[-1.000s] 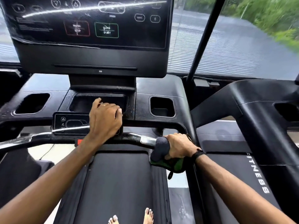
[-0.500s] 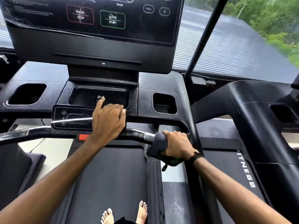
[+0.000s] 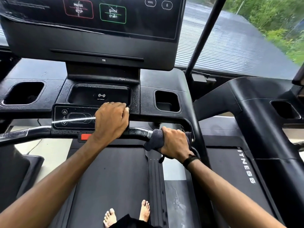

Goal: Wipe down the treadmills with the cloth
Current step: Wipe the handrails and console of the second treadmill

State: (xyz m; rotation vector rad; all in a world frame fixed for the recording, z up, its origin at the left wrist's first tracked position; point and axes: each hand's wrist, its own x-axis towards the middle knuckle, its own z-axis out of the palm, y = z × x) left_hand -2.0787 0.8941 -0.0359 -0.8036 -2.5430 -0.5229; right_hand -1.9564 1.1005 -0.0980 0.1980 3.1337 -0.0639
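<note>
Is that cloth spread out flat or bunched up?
Bunched up. The dark cloth is wadded around the handlebar, gripped by the right hand, with folds bulging out beside the fingers.

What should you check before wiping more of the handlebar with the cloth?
1. Right hand grips the dark grey cloth: ok.
2. Cloth wrapped around the shiny curved metal handlebar: ok.
3. Left hand steadies on the black console edge: ok.
4. Handlebar dry: not ok, droplets show.
5. Bare feet on the black treadmill belt: ok.
6. Belt stopped: cannot tell.
</note>
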